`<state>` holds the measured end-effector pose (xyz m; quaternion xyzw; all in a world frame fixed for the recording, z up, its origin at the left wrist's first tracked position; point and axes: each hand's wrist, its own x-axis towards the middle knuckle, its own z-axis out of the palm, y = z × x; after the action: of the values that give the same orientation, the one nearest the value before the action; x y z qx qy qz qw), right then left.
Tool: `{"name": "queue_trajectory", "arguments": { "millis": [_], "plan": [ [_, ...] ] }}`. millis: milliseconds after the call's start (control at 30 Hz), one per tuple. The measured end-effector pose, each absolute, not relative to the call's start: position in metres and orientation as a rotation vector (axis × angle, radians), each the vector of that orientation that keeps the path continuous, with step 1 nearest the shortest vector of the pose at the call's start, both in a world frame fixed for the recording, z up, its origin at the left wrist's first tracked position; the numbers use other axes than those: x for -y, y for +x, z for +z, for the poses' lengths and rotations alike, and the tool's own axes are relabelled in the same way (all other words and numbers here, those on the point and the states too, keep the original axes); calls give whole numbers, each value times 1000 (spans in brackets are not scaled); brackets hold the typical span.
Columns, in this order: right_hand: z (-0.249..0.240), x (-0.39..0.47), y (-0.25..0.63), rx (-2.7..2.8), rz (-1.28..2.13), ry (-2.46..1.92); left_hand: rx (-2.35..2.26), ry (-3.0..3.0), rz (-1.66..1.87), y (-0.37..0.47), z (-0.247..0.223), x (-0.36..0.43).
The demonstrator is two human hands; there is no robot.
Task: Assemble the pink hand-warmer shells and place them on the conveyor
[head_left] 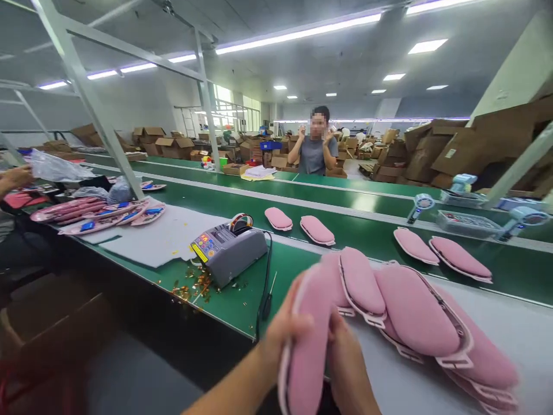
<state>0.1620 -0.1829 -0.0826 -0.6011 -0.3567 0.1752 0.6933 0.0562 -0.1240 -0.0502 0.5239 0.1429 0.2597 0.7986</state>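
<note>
A pink padded oval panel (309, 340) with a pale plastic rim stands nearly upright in front of me, slightly blurred. My left hand (283, 323) grips it from the left side, thumb across its edge. On the other side my right hand (348, 360) is wrapped against its back, the fingers partly hidden behind it. Just to the right lies an overlapping pile of similar pink padded panels (417, 308), with slotted tabs on their rims. Behind the pile, two pairs of these panels rest on the green bench, including one pink panel (317, 229) near the middle.
A grey tape dispenser (235, 253) stands left, with gold tape scraps (194, 285), a black cable and a screwdriver (268, 297) nearby. Blue handheld devices (420, 206) and a clear tray (469, 223) are at right. Across the bench is a person (317, 150); another's hand (16, 176) shows far left.
</note>
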Motion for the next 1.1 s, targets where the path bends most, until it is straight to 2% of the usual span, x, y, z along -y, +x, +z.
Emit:
{"name": "queue_trajectory", "arguments": {
  "millis": [133, 233, 300, 467, 600, 767, 967, 1100],
  "plan": [
    [-57, 209, 199, 1050, 136, -1512, -203, 875, 21, 54, -32, 100],
    [-38, 226, 214, 1434, 245, -1592, -228, 970, -88, 57, -28, 96],
    [-42, 238, 214, 1374, 355, -1598, -261, 1146, -75, 54, -28, 97],
    [-93, 263, 207, 790, 226, -1657, -408, 1726, 227, 38, -49, 99],
    [-111, 269, 210, 1020, -72, -1862, -713, 1958, 589, 40, -82, 111],
    [-106, 264, 202, 1333, -359, -1867, -752, 1923, 861, 44, -105, 128],
    [-119, 258, 176, 1132, -637, -1889, -692, 1886, 1211, 53, -118, 141],
    [-119, 253, 180, 1134, -635, -1892, -713, 1958, 1197, 58, -117, 142]
  ]
}}
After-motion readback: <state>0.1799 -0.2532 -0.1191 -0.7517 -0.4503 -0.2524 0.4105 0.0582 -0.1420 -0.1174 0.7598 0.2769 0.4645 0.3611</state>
